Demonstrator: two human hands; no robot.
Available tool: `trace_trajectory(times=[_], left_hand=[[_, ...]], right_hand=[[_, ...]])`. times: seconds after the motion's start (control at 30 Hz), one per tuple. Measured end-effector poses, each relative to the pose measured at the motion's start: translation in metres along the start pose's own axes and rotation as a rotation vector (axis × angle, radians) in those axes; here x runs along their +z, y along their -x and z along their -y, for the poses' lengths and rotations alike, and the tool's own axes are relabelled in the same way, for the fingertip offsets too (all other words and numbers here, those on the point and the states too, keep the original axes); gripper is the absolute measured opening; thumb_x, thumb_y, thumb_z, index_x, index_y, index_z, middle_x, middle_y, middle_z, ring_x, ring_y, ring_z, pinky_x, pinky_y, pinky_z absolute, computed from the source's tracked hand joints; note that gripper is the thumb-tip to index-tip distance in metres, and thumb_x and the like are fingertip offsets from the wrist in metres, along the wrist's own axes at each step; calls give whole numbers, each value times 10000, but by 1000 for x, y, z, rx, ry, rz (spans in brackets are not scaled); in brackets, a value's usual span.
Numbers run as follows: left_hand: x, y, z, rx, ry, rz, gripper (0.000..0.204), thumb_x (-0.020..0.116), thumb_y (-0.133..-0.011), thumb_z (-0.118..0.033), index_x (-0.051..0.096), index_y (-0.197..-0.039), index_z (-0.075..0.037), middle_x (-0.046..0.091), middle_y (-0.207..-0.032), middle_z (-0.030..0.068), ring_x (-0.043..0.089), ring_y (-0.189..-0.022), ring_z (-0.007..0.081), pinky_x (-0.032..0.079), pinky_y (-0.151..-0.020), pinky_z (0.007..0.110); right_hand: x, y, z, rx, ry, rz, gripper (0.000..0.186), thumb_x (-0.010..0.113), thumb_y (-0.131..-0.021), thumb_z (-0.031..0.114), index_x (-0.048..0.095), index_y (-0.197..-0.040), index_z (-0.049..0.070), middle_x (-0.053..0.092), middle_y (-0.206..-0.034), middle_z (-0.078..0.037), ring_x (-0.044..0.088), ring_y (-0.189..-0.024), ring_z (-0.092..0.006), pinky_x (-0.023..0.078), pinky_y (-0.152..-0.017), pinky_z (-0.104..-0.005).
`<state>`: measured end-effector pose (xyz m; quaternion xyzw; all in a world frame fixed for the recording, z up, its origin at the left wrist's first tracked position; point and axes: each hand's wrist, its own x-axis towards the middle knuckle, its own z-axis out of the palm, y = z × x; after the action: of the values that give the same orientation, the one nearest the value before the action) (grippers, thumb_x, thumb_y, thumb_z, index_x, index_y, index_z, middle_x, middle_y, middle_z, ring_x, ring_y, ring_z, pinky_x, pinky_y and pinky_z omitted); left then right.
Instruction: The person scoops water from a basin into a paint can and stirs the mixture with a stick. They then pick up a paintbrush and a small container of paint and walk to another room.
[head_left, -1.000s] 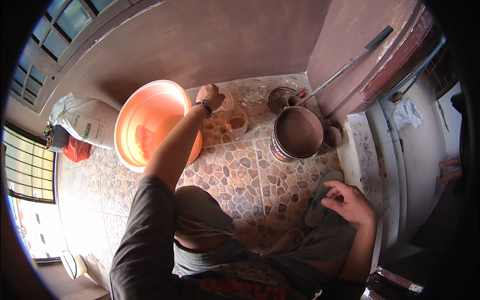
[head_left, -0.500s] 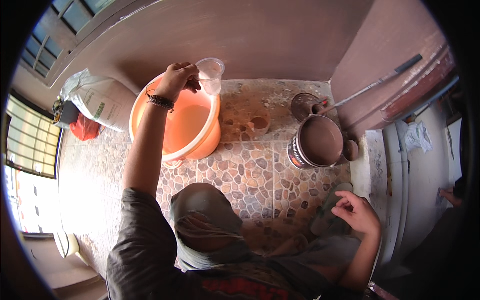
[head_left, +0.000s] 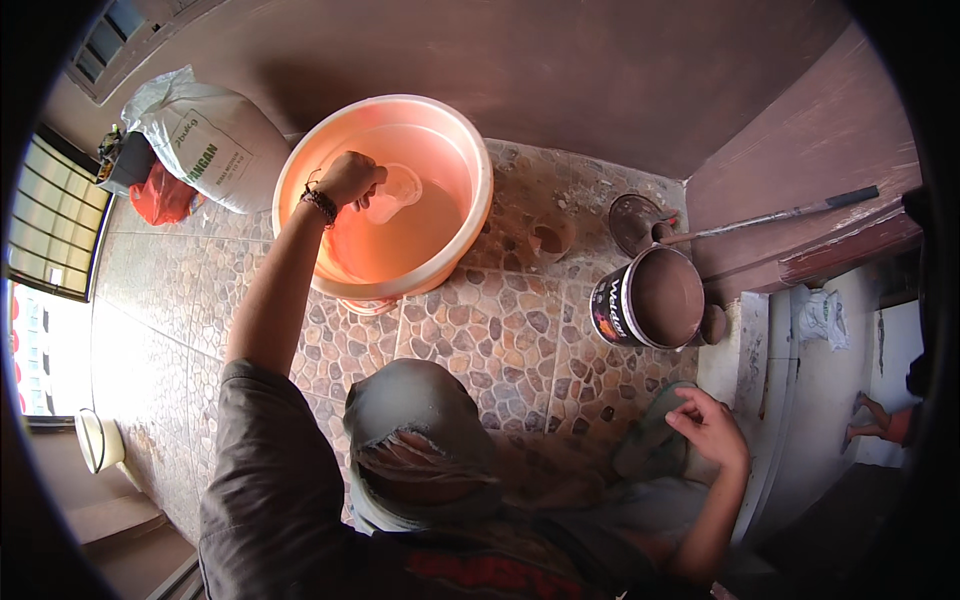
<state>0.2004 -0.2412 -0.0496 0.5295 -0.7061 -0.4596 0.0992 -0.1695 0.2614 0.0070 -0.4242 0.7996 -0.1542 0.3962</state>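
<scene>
A clear plastic cup point(head_left: 403, 186) is tilted inside a large orange tub point(head_left: 478, 215), over the cloudy pinkish liquid point(head_left: 410, 240). Its rim side is gripped by the bent fingers of my left hand point(head_left: 352, 181), which reaches over the tub from the near left. Whether the cup touches the liquid, I cannot tell. My right hand point(head_left: 712, 430) hovers near my knee at the lower right, loosely curved, fingers apart and holding nothing. A bucket of brown paint point(head_left: 668, 298) stands beyond it, against the low step.
Behind the bucket lie a dark round lid point(head_left: 637, 222) and a long-handled tool point(head_left: 775, 217). A white sack point(head_left: 225, 145) and a red bag point(head_left: 160, 193) sit left of the tub. A low step point(head_left: 738, 350) borders the right. A person's feet point(head_left: 868, 420) show at far right.
My left hand has lowered the cup from above the tub's far right rim into the tub. The view has shifted somewhat; my right hand stays in about the same place.
</scene>
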Motion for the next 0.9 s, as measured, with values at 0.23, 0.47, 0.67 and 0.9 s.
trace_trajectory(times=[0.23,0.47,0.67,0.9], left_hand=[[6,-31,11,-108,-396,85,261,622,-762,-259,612,-631,-34,582,-550,79,586,-437,185,482,-401,319],[10,-44,12,-115,-435,114,255,640,-739,-280,639,-641,-45,578,-546,66,576,-434,195,477,-411,331],[9,-53,16,-99,-447,147,244,637,-745,-249,642,-627,-36,580,-535,69,579,-436,200,483,-415,326],[13,-61,23,-67,-493,105,234,630,-742,-196,635,-597,-12,595,-526,79,562,-400,201,489,-409,322]], right_hand=[[6,-8,10,75,25,15,477,720,-874,253,550,-1246,8,697,-926,-127,665,-826,-208,523,-770,-332],[11,-19,9,114,-14,3,456,715,-874,231,558,-1240,7,693,-905,-121,660,-807,-197,522,-766,-328],[16,-32,-1,191,77,-31,457,714,-876,249,562,-1227,0,691,-898,-126,657,-807,-195,521,-758,-326],[20,-47,16,143,69,-23,483,723,-871,274,555,-1237,8,686,-923,-139,661,-817,-211,527,-754,-337]])
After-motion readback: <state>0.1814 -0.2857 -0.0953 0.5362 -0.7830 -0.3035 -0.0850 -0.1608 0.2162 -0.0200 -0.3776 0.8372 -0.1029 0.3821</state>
